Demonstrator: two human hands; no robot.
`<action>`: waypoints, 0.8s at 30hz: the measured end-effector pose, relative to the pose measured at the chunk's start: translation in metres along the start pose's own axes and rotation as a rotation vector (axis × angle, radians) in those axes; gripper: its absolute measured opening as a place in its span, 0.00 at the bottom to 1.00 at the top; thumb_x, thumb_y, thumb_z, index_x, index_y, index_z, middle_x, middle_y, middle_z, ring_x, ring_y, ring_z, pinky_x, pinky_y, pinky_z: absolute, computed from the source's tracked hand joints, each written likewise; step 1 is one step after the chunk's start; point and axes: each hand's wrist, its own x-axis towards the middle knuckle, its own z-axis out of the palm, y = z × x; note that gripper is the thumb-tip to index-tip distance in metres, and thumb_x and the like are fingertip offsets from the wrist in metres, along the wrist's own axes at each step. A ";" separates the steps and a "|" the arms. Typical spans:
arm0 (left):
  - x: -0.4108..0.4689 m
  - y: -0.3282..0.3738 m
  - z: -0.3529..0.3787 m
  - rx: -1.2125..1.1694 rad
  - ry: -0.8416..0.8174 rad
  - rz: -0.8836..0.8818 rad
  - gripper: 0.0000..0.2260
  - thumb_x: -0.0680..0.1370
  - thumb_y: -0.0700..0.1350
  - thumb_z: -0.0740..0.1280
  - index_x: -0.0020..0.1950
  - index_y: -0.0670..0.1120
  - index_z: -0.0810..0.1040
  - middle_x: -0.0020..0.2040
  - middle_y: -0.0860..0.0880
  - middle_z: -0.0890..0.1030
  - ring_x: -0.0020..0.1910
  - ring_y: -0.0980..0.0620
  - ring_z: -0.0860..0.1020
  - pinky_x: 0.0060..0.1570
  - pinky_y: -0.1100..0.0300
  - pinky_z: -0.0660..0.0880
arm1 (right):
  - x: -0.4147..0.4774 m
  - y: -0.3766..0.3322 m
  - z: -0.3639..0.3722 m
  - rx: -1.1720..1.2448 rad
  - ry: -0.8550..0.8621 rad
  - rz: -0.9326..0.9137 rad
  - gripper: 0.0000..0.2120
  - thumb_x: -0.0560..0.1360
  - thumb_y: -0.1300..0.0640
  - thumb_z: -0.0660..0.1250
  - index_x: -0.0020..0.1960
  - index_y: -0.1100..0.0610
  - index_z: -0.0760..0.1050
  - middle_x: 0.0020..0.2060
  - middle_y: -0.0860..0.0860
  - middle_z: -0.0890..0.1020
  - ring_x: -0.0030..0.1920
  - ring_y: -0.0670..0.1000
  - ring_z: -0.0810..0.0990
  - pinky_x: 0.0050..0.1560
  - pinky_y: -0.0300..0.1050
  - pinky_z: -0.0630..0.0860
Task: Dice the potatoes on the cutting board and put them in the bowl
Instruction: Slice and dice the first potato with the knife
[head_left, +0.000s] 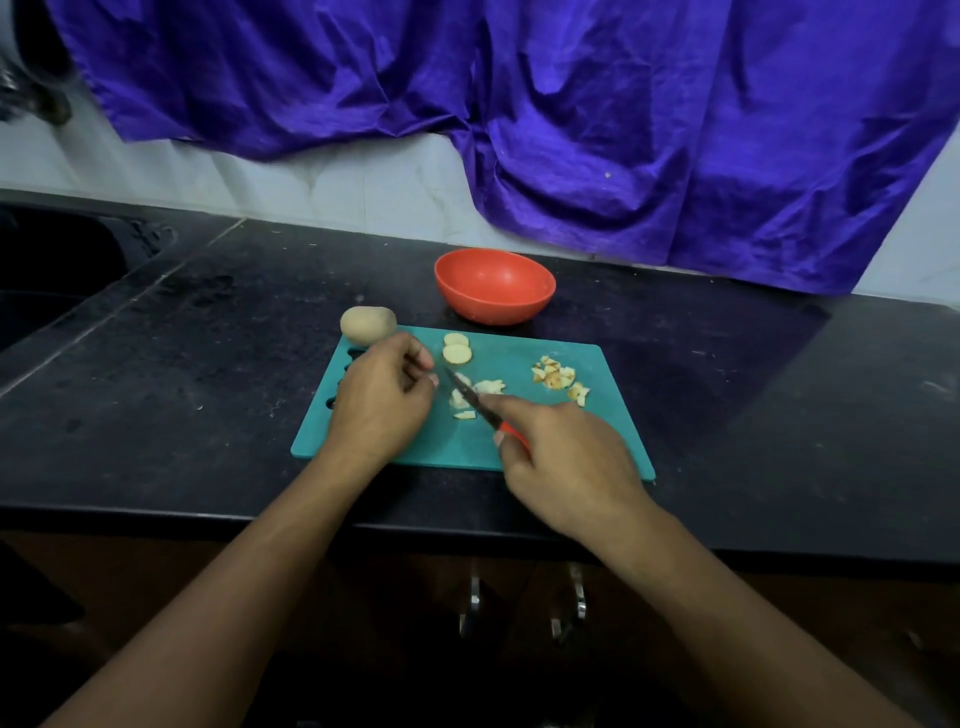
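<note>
Your right hand (566, 457) grips the red-handled knife (475, 402), with the blade angled across the teal cutting board (545, 436) through a few loose cut pieces (485, 387). Your left hand (382, 400) sits just beside the tip with its fingers (430, 364) curled in, and whether they pinch a piece cannot be told from here. That closeness is the main risk, because a small piece skidding under the edge could send the blade towards those fingertips. The two round slices (457, 349) lie flat near the far edge and a heap of dice (558, 379) sits to the right, so a careless sweep of the knife could scatter them onto the dark worktop (182, 389). The whole potato (368, 325) rests at the board's far left corner, partly off it, and a nudge from your wrist may roll it away. The red bowl (493, 309) stands beyond the board with no potato showing inside it, so carry the dice over in small loads or they will spill.
</note>
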 end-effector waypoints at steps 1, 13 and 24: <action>0.000 -0.001 0.000 -0.020 0.017 0.004 0.08 0.78 0.40 0.69 0.46 0.53 0.75 0.42 0.55 0.79 0.36 0.58 0.76 0.39 0.61 0.69 | -0.001 -0.004 0.002 -0.020 -0.013 -0.036 0.22 0.84 0.48 0.59 0.77 0.37 0.65 0.43 0.46 0.80 0.42 0.48 0.78 0.41 0.47 0.74; -0.001 0.000 0.003 0.050 0.007 0.025 0.04 0.81 0.46 0.68 0.54 0.54 0.79 0.37 0.56 0.79 0.31 0.60 0.75 0.32 0.62 0.64 | 0.018 0.042 -0.005 -0.178 -0.003 0.189 0.22 0.83 0.50 0.59 0.77 0.39 0.68 0.49 0.48 0.82 0.45 0.50 0.80 0.42 0.48 0.76; 0.019 0.011 0.007 0.219 -0.098 0.044 0.10 0.78 0.51 0.72 0.59 0.53 0.80 0.50 0.57 0.81 0.46 0.56 0.79 0.43 0.55 0.75 | 0.036 0.051 0.019 0.279 0.114 0.209 0.21 0.81 0.49 0.63 0.73 0.38 0.73 0.62 0.47 0.83 0.60 0.53 0.82 0.57 0.52 0.79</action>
